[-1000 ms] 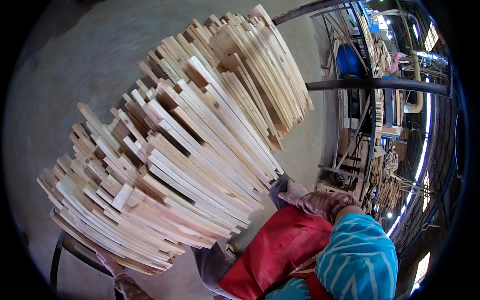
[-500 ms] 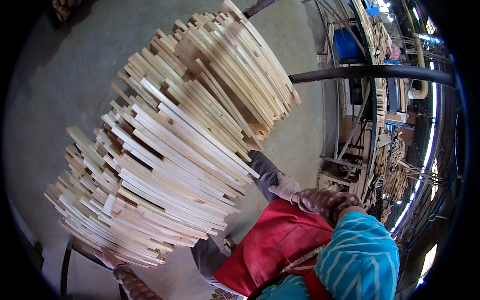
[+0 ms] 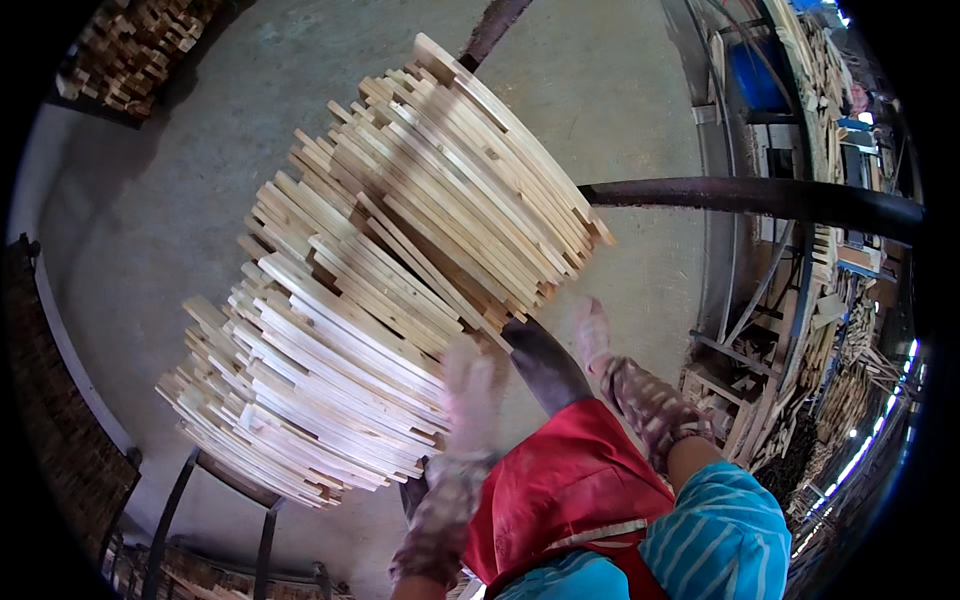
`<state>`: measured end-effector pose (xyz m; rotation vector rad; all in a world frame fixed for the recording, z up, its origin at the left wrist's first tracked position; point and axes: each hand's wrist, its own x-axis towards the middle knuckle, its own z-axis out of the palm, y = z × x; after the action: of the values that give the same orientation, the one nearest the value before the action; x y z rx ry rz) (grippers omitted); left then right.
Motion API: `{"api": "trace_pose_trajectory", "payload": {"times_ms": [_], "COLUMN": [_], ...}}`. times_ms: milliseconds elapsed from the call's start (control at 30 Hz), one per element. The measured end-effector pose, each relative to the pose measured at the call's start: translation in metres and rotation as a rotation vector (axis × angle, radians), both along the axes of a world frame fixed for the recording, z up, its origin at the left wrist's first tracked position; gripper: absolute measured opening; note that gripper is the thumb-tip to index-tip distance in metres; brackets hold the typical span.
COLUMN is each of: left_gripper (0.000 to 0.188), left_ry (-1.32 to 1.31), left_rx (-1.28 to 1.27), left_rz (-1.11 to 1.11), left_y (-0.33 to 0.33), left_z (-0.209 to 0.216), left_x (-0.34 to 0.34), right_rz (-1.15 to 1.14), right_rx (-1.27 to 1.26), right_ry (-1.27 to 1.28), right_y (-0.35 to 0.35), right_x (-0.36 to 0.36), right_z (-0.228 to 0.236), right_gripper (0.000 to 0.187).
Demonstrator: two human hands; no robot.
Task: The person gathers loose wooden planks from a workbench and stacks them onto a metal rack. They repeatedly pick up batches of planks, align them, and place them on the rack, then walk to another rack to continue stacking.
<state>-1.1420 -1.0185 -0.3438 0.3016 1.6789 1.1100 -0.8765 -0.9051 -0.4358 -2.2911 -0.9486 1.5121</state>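
A large pile of pale, sawn wooden strips (image 3: 330, 330) lies across the middle, their long sides side by side and their ends uneven. My left hand (image 3: 468, 390), in a light glove, is by the near ends of the strips. It is blurred, but its fingers look stretched out; whether it touches the wood I cannot tell. My right hand (image 3: 591, 333), also gloved, is to the right of my dark-trousered leg, apart from the pile. Its fingers look extended with nothing in them. A few narrow strips (image 3: 430, 262) lie askew over a gap in the pile.
Dark metal bars (image 3: 750, 193) stick out beside the pile at the far end and right. Metal legs (image 3: 168, 525) stand at lower left. Racks of wood pieces (image 3: 830, 290) line the right side, near a blue drum (image 3: 758, 75). Stacked wood blocks (image 3: 140, 55) stand at far left.
My left hand has come from the pile's lower left end to its near ends. My right hand has lifted off my leg and moved forward. The view has shifted.
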Motion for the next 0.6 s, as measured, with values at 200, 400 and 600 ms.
{"api": "trace_pose_trajectory", "payload": {"times_ms": [200, 400, 600], "left_gripper": [0.046, 0.043, 0.061], "left_ry": [-0.371, -0.47, -0.369], "left_rx": [-0.311, -0.331, -0.387], "left_rz": [0.412, 0.964, 0.727], "left_y": [0.11, 0.108, 0.119], "left_z": [-0.1, -0.129, -0.119], "left_x": [0.114, 0.139, 0.14], "right_rz": [-0.448, -0.641, -0.585], "right_rx": [0.137, 0.085, 0.067], "right_ry": [0.173, 0.371, 0.336], "right_y": [0.083, 0.075, 0.091], "right_x": [-0.04, -0.034, -0.048], "right_z": [-0.044, -0.05, -0.024], "right_gripper": [0.048, 0.056, 0.057]}}
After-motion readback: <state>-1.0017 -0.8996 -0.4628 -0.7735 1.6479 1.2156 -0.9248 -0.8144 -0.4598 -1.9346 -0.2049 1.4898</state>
